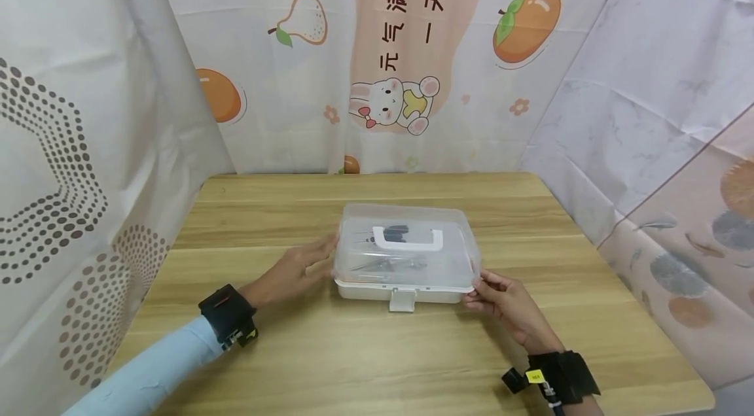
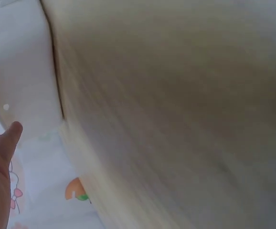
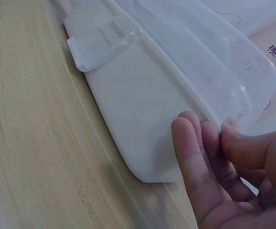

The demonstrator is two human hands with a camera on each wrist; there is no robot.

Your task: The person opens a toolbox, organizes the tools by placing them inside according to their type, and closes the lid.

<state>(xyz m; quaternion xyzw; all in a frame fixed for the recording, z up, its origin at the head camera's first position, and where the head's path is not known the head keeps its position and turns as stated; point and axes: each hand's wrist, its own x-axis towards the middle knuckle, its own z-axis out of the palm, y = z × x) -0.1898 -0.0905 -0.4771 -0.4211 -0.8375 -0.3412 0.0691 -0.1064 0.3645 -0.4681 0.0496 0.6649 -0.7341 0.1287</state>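
A white plastic storage box (image 1: 365,292) with a clear lid (image 1: 406,265) sits on the table. A white handle (image 1: 409,246) lies on the lid, and some dark slim items show blurrily through it. On its front, the latch (image 3: 97,47) sticks outward from the wall. My left hand (image 1: 300,272) is at the box's left side with its fingers stretched toward it; the left wrist view shows only part of that hand. At the front right corner my right hand (image 1: 503,301) pinches the rim, thumb above and fingers (image 3: 190,148) against the wall below.
The box stands on a wood-grain table (image 1: 377,357). Behind the table hangs a printed curtain (image 1: 283,115), with more patterned cloth (image 1: 71,43) to the left and right. The table's far edge runs close to the back curtain.
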